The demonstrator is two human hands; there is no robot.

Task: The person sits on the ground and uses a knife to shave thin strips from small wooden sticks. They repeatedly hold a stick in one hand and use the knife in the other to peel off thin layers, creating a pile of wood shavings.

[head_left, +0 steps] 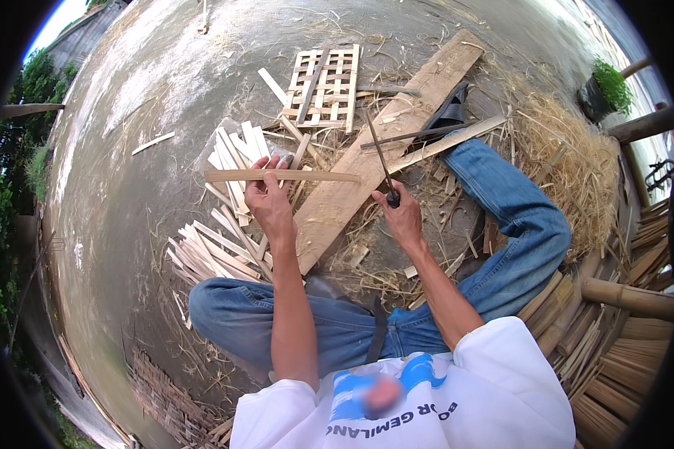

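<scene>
We look down on a wide grey floor [127, 187] that fills most of the frame, littered with curled shavings. Across the lower half we see the seated person's blue jeans [517, 217], the knees spread left and right, and below them a white shirt [457, 396]. At the lower right we find stacked split slats [614, 389], and above them, along the right side, a tangled heap of straw-coloured shavings [577, 165].

A broad wooden plank [329, 209] slants from between the knees toward the upper right. To its left we make out pale strips [213, 251] fanned in loose piles. At the upper centre lies a light openwork lattice [354, 90], and at the upper right we notice a potted plant [614, 86].

Near the centre we see both hands raised above the work. The left hand [268, 198] grips a thin wooden strip [318, 176] between thumb and fingers; we see the strip stretched almost level across the middle of the frame, its right end over the plank. The right hand [403, 217] is closed around the dark handle of a knife [380, 150], whose narrow blade points upward, just beside the strip's right end.
</scene>
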